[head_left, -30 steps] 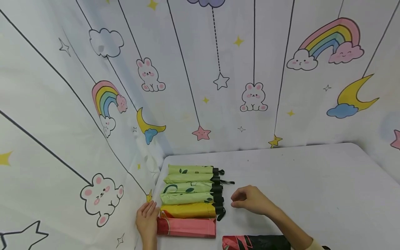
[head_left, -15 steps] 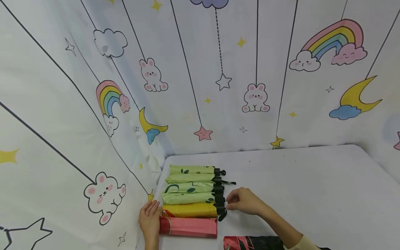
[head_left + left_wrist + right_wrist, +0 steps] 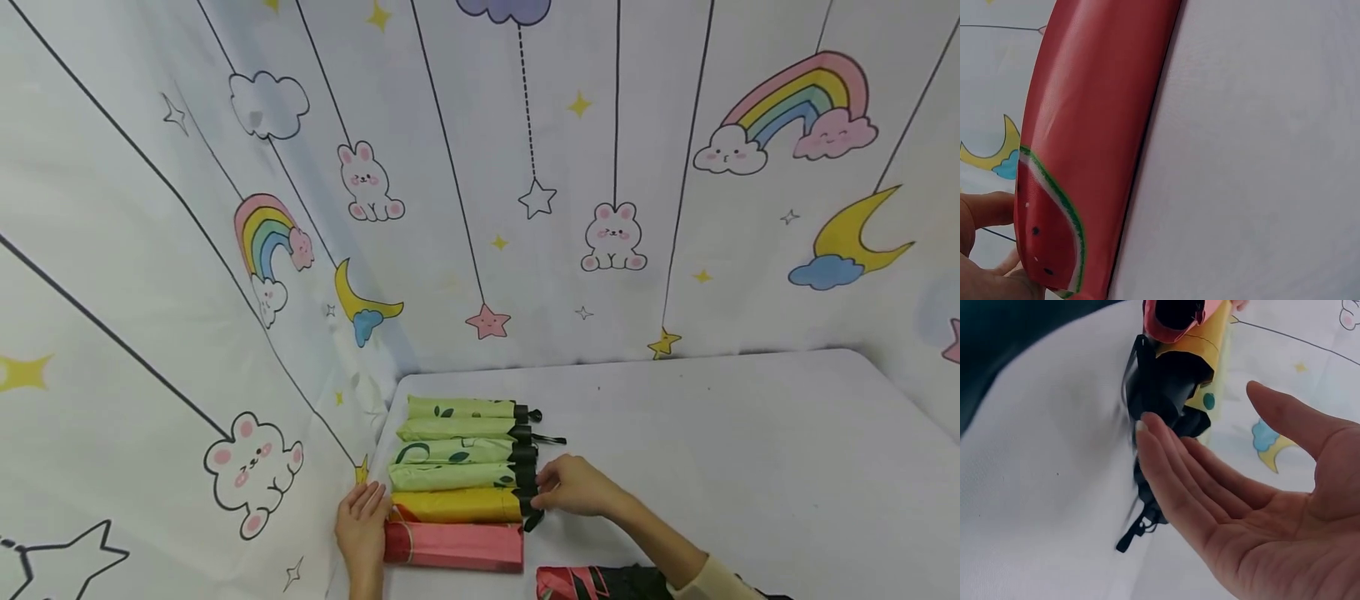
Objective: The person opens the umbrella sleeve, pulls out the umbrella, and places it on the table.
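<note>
So, hands at opposite ends of neighbouring umbrellas

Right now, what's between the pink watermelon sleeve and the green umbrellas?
The yellow folded umbrella lies between the pink watermelon sleeve and the nearest green umbrella, as the head view shows.

Pale cream sleeve toward 5 o'clock, head view — hem up the right forearm — left grip, right grip bare.
</note>
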`<state>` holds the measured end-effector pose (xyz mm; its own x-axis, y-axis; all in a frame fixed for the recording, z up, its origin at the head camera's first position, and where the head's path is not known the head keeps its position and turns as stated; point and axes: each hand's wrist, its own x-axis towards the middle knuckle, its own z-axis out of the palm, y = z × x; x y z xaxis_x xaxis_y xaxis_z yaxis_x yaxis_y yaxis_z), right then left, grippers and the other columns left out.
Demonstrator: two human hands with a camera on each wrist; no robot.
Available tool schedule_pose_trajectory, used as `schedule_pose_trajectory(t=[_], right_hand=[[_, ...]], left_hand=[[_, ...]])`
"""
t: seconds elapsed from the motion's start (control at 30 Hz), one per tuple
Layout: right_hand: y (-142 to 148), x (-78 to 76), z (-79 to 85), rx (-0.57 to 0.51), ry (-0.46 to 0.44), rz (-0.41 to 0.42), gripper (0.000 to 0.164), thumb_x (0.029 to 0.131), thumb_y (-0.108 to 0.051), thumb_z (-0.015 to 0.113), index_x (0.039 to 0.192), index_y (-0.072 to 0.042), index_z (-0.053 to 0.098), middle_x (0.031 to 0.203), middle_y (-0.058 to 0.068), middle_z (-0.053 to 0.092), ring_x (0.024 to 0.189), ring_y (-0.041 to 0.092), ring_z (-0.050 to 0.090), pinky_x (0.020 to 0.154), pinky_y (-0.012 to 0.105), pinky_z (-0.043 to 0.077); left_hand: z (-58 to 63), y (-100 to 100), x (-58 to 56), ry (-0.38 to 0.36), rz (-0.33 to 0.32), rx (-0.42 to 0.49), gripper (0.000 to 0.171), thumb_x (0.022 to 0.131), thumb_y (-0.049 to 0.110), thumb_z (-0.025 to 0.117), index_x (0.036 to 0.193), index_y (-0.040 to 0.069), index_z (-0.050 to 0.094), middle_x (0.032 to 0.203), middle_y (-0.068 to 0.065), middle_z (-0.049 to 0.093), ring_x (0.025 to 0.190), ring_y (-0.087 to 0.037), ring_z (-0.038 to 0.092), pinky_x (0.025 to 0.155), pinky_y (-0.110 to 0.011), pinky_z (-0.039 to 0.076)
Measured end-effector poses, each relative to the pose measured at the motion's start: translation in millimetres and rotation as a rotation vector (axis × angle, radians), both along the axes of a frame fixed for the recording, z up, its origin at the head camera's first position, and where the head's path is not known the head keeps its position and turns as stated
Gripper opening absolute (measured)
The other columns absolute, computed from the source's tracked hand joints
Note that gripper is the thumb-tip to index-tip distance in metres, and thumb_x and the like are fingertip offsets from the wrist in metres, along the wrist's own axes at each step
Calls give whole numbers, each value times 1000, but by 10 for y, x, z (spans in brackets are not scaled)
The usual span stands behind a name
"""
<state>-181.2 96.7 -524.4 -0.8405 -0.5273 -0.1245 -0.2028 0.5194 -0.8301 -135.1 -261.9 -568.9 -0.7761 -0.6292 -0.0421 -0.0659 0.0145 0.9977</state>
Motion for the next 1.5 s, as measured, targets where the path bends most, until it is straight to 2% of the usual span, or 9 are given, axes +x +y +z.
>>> schedule_pose_trajectory(t=[0.17,0.33,0.57,0.8,0.93,1.0,1.13,1.3,1.5], right_hand=[[-35,13,-10,14,-25,0,41,85,-20,85,109,12,74,87,6,76,77,16,69,70,38,61],[-79,19,-13,16,-75,19,31,86,-17,83,100,9,76,75,8,75,66,18,70,61,32,58],[-124,18,-33,-6,-221,-22,25,91,-18,79,95,6,76,78,18,76,76,32,77,68,37,63],[-140,28,-60,-53,-265,-23,34,92,-20,77,103,12,73,86,18,77,83,34,77,74,41,64],[-154,36,-50,-126,-297,-76,36,93,-18,77,105,15,73,91,20,77,85,39,77,76,46,65],[-154,42,-42,-162,-322,-105,32,93,-18,77,102,12,75,93,21,77,85,40,77,74,46,65],[-148,20,-53,-201,-363,-148,37,93,-19,77,106,16,74,99,23,77,86,39,77,75,45,65],[-139,2,-78,-214,-386,-160,38,93,-19,76,108,16,73,102,22,77,87,37,77,77,44,65],[-125,1,-97,-257,-403,-150,36,94,-18,76,108,15,74,102,21,77,90,35,77,80,45,65]], left_hand=[[-13,8,9,3,-8,6,58,93,-8,71,146,-9,45,142,-34,57,114,-21,72,79,-11,56],[-24,20,4,14,-13,10,58,93,-10,70,145,-10,44,142,-35,56,114,-22,72,80,-11,56],[-47,24,-7,-20,-30,-5,59,93,-9,71,145,-10,44,142,-36,55,123,-35,66,79,-11,56],[-39,27,6,-58,-39,-16,62,94,-7,71,147,-10,41,144,-37,54,129,-44,60,78,-12,57],[-38,34,-4,-80,-30,-25,61,94,-5,72,147,-9,42,143,-36,54,129,-43,61,78,-13,57],[-37,34,-7,-89,-28,-26,61,94,-5,72,147,-9,42,143,-36,55,129,-43,60,78,-13,58],[-29,31,-15,-98,-20,-23,58,95,-4,72,146,-9,44,142,-36,56,129,-44,60,79,-14,58],[-47,31,-23,-103,-10,-12,57,95,-3,72,145,-9,45,141,-35,57,126,-40,64,78,-14,58],[-65,15,-2,-89,-3,-11,57,95,-1,74,143,-10,47,139,-35,58,114,-28,72,75,-11,56]])
